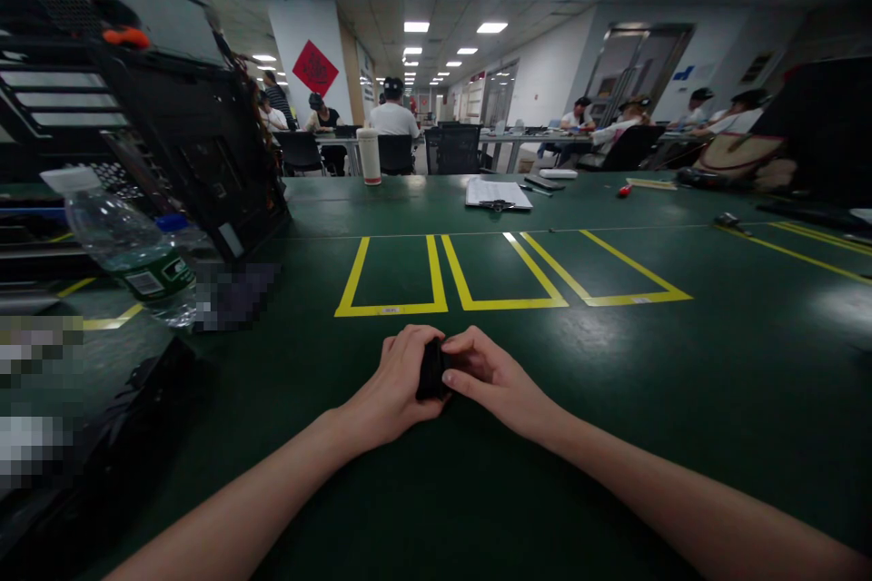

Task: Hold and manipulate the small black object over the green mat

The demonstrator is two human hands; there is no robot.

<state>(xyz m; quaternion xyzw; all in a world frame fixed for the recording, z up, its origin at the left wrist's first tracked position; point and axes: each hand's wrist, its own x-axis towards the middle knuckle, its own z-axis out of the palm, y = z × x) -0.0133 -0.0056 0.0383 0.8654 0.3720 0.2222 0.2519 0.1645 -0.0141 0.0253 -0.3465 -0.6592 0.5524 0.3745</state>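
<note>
A small black object [431, 370] is held just above or on the green table [436, 499], in front of the yellow tape; its exact kind cannot be made out. My left hand [399, 377] wraps round it from the left, with fingers over the top and thumb below. From the right, my right hand [494, 377] meets it, index finger and thumb curled at its side. Much of the object is hidden by the fingers.
Yellow tape [391, 310] marks several bays beyond my hands. At left stand a water bottle [126, 241] and an opened computer case [197, 136]. A clipboard [497, 193], a white cup [369, 156] and a red item [624, 192] lie farther back. People sit at distant desks.
</note>
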